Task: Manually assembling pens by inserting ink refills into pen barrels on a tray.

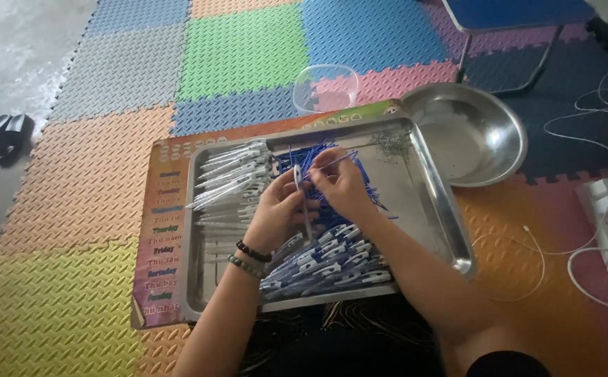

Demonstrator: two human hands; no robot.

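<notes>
Over a steel tray [429, 202], my left hand [276, 213] grips a clear pen barrel [302, 202] held roughly upright. My right hand [342, 183] pinches a thin blue refill [335, 162] at the barrel's top end. A pile of blue refills [304, 157] lies under the hands. Empty clear barrels [231, 178] are stacked at the tray's left. Pens with white and blue ends [332, 262] lie at the tray's near edge. Bead bracelets circle my left wrist.
The tray rests on a printed board [157, 237] over coloured foam floor mats. A round steel bowl [489, 122] overlaps the tray's right corner, and a clear plastic bowl [325, 87] stands behind. A power strip with white cables [607, 223] lies right. Black sandals [0, 136] sit far left.
</notes>
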